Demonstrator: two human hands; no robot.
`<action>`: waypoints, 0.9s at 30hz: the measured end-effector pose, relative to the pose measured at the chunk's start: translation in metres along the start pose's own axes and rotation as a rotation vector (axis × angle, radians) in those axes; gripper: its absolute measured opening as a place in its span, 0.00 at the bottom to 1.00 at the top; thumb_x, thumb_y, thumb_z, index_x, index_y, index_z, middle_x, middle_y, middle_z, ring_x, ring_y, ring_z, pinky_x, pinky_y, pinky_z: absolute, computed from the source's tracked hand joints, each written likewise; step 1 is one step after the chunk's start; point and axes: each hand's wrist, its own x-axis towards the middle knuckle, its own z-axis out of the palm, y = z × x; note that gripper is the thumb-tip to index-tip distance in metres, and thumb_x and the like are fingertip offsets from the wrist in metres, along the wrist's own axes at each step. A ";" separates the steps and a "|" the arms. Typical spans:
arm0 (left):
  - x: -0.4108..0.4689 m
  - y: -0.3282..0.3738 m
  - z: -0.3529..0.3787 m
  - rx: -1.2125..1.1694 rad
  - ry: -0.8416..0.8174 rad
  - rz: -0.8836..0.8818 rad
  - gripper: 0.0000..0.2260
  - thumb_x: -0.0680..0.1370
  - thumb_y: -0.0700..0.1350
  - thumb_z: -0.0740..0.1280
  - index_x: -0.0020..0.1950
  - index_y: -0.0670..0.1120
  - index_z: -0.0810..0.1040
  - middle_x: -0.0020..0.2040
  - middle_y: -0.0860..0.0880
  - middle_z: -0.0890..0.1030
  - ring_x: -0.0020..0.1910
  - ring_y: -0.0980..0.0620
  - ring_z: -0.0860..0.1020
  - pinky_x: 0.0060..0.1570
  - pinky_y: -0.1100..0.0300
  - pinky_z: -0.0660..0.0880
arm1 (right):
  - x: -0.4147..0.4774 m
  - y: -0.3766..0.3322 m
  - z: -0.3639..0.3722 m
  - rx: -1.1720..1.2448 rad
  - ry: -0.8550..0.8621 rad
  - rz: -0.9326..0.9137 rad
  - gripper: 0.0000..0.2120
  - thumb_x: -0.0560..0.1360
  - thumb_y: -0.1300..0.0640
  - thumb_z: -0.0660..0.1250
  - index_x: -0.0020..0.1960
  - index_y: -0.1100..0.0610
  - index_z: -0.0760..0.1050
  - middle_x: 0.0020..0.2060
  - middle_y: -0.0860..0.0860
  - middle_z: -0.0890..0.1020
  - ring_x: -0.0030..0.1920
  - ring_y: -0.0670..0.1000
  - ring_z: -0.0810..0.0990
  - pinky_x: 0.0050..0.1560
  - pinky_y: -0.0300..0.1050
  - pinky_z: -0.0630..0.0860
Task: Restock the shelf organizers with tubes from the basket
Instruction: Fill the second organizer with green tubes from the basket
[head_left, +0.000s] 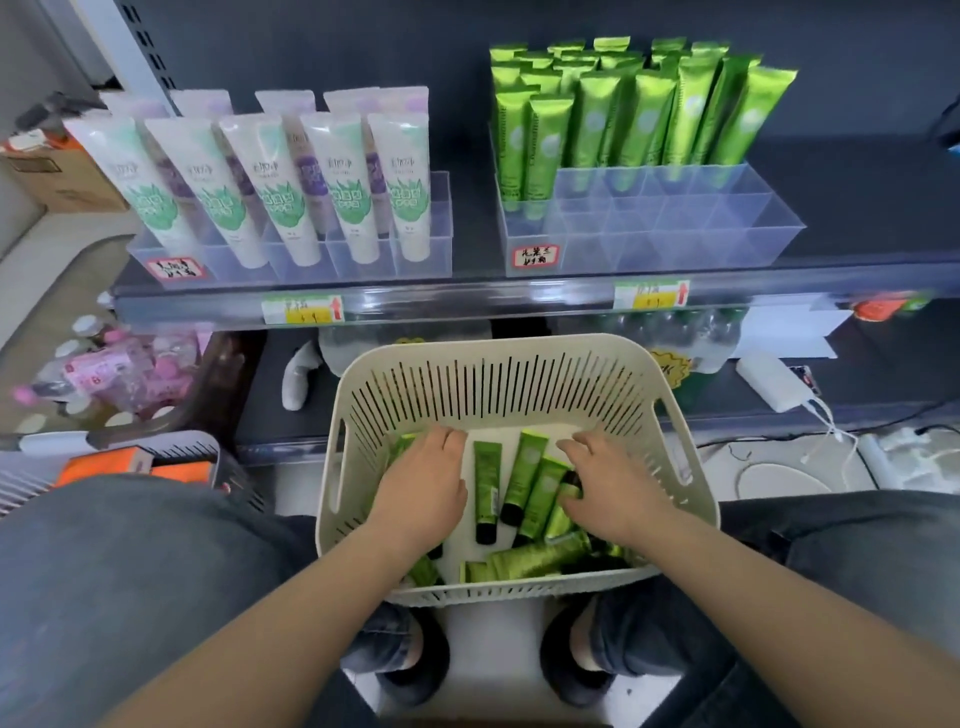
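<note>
Two organizers (675, 244) on dark shelf (857, 208).

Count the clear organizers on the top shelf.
2: the left organizer holds white tubes; the right organizer holds green tubes. None seems hidden.

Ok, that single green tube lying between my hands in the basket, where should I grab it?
Pinch the green tube mid-body from above, thumb and finger across its width. It lies flat on the basket floor, apart from the others, black cap toward you.
</note>
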 end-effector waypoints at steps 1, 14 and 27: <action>0.003 -0.001 0.005 -0.002 -0.019 0.002 0.22 0.76 0.42 0.62 0.70 0.45 0.65 0.66 0.47 0.70 0.63 0.49 0.69 0.61 0.56 0.70 | 0.003 0.002 0.003 -0.007 -0.029 0.007 0.32 0.74 0.48 0.63 0.74 0.53 0.56 0.72 0.53 0.61 0.71 0.56 0.61 0.70 0.53 0.62; 0.056 -0.005 0.068 -0.045 -0.332 0.059 0.25 0.78 0.39 0.61 0.74 0.45 0.60 0.69 0.45 0.68 0.65 0.47 0.68 0.63 0.56 0.69 | 0.057 0.022 0.034 0.056 -0.291 0.120 0.27 0.73 0.48 0.64 0.67 0.59 0.64 0.60 0.56 0.69 0.61 0.57 0.69 0.60 0.51 0.71; 0.122 0.005 0.127 -0.073 -0.419 0.223 0.28 0.75 0.34 0.63 0.74 0.41 0.60 0.72 0.43 0.64 0.70 0.46 0.64 0.69 0.55 0.64 | 0.109 0.031 0.060 0.092 -0.340 0.198 0.24 0.73 0.48 0.65 0.64 0.59 0.66 0.58 0.56 0.69 0.59 0.56 0.70 0.55 0.49 0.69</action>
